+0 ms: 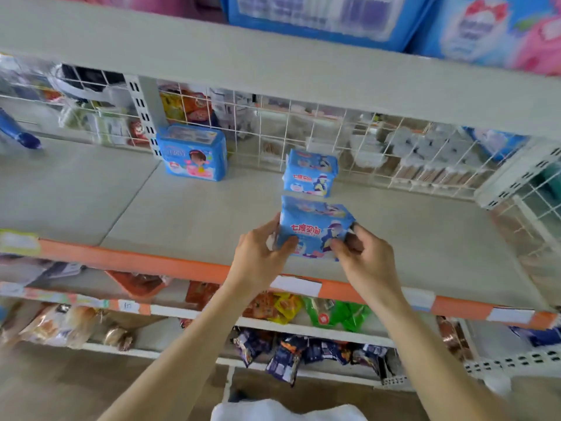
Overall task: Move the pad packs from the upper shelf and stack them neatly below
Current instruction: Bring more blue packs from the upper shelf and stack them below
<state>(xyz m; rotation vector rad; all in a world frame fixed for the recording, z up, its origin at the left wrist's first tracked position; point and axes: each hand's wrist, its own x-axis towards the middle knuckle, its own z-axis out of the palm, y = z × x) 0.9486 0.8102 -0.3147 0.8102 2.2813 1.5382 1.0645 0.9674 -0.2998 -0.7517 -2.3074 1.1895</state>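
You hold a blue pad pack [314, 227] in both hands at the centre of the frame, upright, its printed face toward you, over the front half of the grey shelf [188, 214]; whether its bottom edge touches the board you cannot tell. Your left hand [261, 250] curls round the pack's left end, thumb on the front face near the lower left corner, fingers behind. Your right hand [361, 253] pinches the lower right corner, thumb in front, the other fingers curled round the right edge. Just behind it, a little higher in the frame, a second pack [311, 173] of the same print stands on the shelf close to the wire back grid [376, 147], apart from the one you hold. Left of centre a larger blue pack [194, 154] with a pink panel stands against the grid beside a slotted white upright [142, 113]. An orange strip [145, 262] with white labels runs along the shelf's front edge beneath your wrists. Across the top of the frame the underside of the upper shelf [273, 71] spans the view, with big blue and pink packs [485, 28] on it at the upper right, blurred. At the bottom, lower shelves carry snack bags [303, 354] in dark blue, green and yellow, and bread [60, 326] at the lower left.
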